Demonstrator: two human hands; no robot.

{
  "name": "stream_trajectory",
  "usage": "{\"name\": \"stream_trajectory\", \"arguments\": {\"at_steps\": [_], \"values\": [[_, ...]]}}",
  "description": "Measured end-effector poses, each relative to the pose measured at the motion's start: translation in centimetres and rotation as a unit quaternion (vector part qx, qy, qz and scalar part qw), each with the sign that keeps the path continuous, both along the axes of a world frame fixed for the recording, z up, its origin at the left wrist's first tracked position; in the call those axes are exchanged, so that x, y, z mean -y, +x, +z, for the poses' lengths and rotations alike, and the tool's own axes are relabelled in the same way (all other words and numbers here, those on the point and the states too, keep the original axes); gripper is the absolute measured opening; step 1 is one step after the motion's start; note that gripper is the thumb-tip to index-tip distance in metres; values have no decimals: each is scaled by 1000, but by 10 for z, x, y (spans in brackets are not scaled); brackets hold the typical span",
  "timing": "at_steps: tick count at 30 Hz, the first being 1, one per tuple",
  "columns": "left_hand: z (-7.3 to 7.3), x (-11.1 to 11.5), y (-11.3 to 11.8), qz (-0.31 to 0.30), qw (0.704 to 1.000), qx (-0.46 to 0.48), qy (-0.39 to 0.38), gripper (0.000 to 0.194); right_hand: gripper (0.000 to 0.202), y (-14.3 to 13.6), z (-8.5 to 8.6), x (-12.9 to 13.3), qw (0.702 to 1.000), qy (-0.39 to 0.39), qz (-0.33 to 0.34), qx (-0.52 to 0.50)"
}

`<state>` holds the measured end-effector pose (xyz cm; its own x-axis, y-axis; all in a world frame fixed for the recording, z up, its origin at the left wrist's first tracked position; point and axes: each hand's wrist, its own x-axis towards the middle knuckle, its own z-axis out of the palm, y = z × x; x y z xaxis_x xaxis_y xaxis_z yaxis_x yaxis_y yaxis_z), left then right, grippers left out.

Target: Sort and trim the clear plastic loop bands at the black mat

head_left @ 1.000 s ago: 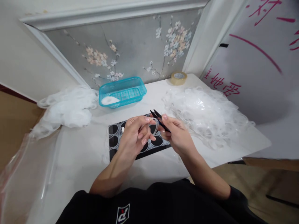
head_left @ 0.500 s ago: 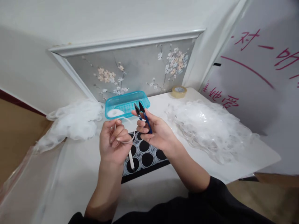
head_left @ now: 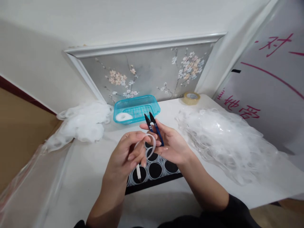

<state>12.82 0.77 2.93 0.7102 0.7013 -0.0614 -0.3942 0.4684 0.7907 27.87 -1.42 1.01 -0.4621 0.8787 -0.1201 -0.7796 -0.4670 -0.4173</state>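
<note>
My left hand (head_left: 129,152) pinches a thin translucent white ring (head_left: 154,144), which loops out toward the right hand. My right hand (head_left: 169,141) holds blue-handled thread snips (head_left: 157,128), their dark blades pointing up and slightly apart. The two hands are close together, the ring's edge beside the right fingers. Under them lies a black tray (head_left: 155,170) with round black wells edged by clear rings, partly hidden by the hands. A white strip-like tool (head_left: 138,172) rests over one well, its upper end hidden behind the left hand.
Behind the hands stands a blue plastic basket (head_left: 136,121) with white rings (head_left: 123,117) inside. Piles of translucent rings lie at left (head_left: 89,125) and right (head_left: 220,136). A tape roll (head_left: 191,98) sits at the white table's back edge, near a framed flower panel (head_left: 149,69).
The view has shifted, so the surroundings appear further right. My left hand has turned and moved toward my right hand, bringing the ring close to the snips.
</note>
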Motion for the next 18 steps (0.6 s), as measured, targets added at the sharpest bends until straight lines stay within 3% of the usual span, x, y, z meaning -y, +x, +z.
{"name": "stream_trajectory", "arguments": {"at_steps": [5,9,18], "values": [[0,9,-1,10,999,-10,32,17,32,-5,6,15,986,80,-73,128],[1,17,-2,38,998,-11,41,16,41,-6,6,25,967,110,-124,194],[1,19,-2,36,998,-14,57,15,32,1,6,25,968,135,-44,208]]}}
